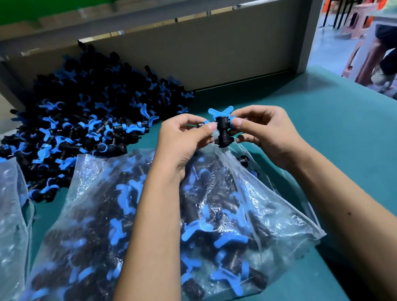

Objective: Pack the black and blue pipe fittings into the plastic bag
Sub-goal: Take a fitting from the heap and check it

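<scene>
Both of your hands hold one black and blue fitting (221, 128) above the far end of the plastic bag (150, 222). Your left hand (183, 142) pinches its left end with thumb and fingertips; your right hand (263, 133) pinches the right end, fingers curled round it. The fitting stands with its blue wing handle upward, clear of the bag.

The bag lies on the green tabletop (344, 142) beneath your forearms and looks well filled. A loose pile of fittings (81, 124) sits beyond and left of your left hand, so much stock remains unpacked. A second bag (5, 218) lies further left.

Step in hand, as judged: one fitting picked and held, perhaps for checking, not yet bagged. Where the bag's mouth lies cannot be told for certain; it appears to be just below the fitting. Your next move calls for finding that opening and lowering the fitting in.
</scene>
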A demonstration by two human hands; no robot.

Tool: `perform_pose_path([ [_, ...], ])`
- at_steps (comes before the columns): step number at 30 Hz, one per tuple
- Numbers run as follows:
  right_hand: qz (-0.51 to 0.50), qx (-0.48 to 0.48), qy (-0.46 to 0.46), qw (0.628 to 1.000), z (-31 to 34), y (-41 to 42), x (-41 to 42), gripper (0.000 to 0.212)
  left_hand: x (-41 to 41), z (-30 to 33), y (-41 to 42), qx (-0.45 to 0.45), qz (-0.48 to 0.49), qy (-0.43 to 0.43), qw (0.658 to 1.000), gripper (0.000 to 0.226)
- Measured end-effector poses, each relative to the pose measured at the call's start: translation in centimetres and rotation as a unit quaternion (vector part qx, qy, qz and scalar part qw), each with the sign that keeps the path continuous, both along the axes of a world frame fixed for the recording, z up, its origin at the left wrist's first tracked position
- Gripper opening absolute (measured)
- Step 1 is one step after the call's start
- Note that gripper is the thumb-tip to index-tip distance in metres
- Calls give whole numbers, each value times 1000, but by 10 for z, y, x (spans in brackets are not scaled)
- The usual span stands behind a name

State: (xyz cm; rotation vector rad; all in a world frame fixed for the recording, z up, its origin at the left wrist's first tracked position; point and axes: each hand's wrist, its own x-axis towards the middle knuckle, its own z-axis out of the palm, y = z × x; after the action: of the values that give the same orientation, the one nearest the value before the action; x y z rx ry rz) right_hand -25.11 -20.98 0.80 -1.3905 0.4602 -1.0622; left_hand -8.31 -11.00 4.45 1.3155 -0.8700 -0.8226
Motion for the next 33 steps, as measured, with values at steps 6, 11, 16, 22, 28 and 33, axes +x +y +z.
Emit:
perform_pose_path([
  [6, -27, 65, -52, 996, -9, -1, 0, 11, 13, 4, 4, 4, 12, -14, 1000, 12],
  [11, -5, 7, 2, 1000, -16, 12, 18, 8, -1, 1, -1, 14, 7, -70, 997, 14],
  [16, -36, 79, -56, 995, -12, 7, 13, 11, 10, 4, 3, 28, 11, -32, 999, 13],
  [22, -99, 7, -8, 995, -10, 12, 15, 17, 7, 7, 2, -7, 75, -18, 997, 19],
  [28, -147, -274, 107, 945, -12, 19, 23, 47, -18, 4, -10, -35, 161, -37, 986, 27],
  [33, -163, -24, -26, 986, -8, 17, 25, 8, -29, 7, -10, -38, 96, -108, 989, 19],
])
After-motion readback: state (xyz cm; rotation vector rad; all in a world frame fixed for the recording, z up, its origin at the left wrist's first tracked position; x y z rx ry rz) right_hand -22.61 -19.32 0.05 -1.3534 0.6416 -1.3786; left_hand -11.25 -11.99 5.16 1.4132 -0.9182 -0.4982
